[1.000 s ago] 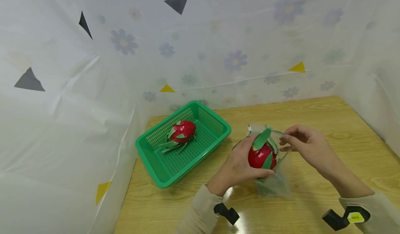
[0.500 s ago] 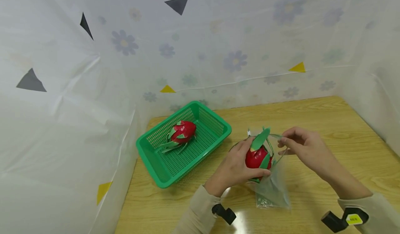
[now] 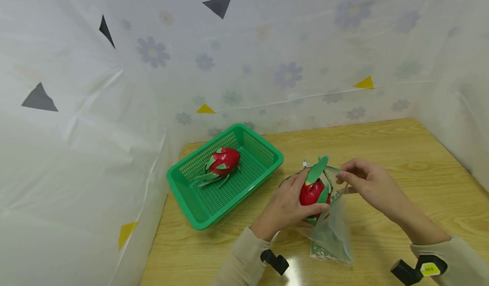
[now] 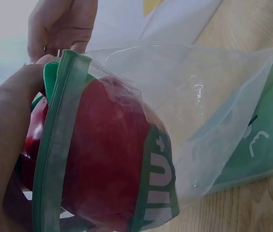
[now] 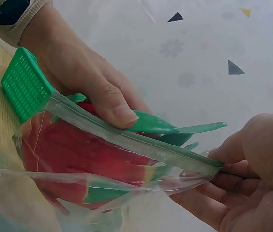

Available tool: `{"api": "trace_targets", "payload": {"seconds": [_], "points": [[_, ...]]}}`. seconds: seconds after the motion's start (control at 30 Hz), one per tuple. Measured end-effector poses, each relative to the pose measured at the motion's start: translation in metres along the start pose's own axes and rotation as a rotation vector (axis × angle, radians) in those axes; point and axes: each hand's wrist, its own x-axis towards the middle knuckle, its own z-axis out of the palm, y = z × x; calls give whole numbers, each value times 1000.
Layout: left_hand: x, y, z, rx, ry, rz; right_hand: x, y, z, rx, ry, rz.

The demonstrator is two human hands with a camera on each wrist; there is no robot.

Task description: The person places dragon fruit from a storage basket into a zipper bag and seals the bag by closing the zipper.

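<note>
A red dragon fruit (image 3: 311, 192) with green leaf-like scales is held by my left hand (image 3: 284, 207), thumb on the near side. Around most of it lies a clear zip bag (image 3: 334, 231), whose green-edged mouth (image 5: 141, 140) crosses the fruit in the right wrist view. Several green scales stick out past this edge. My right hand (image 3: 372, 188) pinches the corner of the bag's mouth between thumb and fingers. Through the film in the left wrist view, the fruit (image 4: 102, 154) fills the mouth end, while the green printed bottom (image 4: 257, 130) hangs slack.
Left of my hands stands a green perforated basket (image 3: 225, 209) with a second dragon fruit (image 3: 225, 161) inside. Both rest on a wood-grain table (image 3: 382, 146). White flower-patterned sheeting (image 3: 244, 57) walls the back and sides.
My left hand and the fruit have shifted slightly left and nearer. The bag's lower end hangs further toward the near edge. My right hand has moved slightly left, still pinching the bag's mouth.
</note>
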Motion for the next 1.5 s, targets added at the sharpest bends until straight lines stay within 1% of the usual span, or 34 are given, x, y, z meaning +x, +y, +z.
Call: {"api": "trace_targets", "payload": {"seconds": [0.2,0.33,0.5,0.63,0.73,0.9,1.0,1.07,1.13,1.2,1.3,1.4,1.5], "points": [[3,-1,1,-8,-15,-23,0,-3,-1,-27,13,2],[4,-1,1,-13,-38,-51,1,-5,-1,-61,24,4],[4,-3,2,-12,-75,-76,1,-5,0,-70,14,26],[4,-6,3,-74,-107,-99,0,-4,0,-68,13,38],[5,-9,3,-125,-113,-97,1,-5,0,-71,17,33],[7,-10,0,-184,-109,-66,1,-6,1,-54,25,22],[8,-11,-4,-253,-116,-35,1,-7,2,-39,31,17],[7,-12,-7,-298,-119,-32,1,-7,2,-28,31,9],[6,-12,-9,-305,-111,-43,1,-8,3,-14,28,3],[4,-10,-10,-251,-93,-62,1,-9,5,4,19,-2],[1,-7,-9,-108,-51,-77,1,-10,6,23,18,-11],[-1,-4,-5,63,-6,-45,1,-12,10,36,22,-25],[-2,-2,1,225,47,11,1,-13,13,50,6,-22]]}}
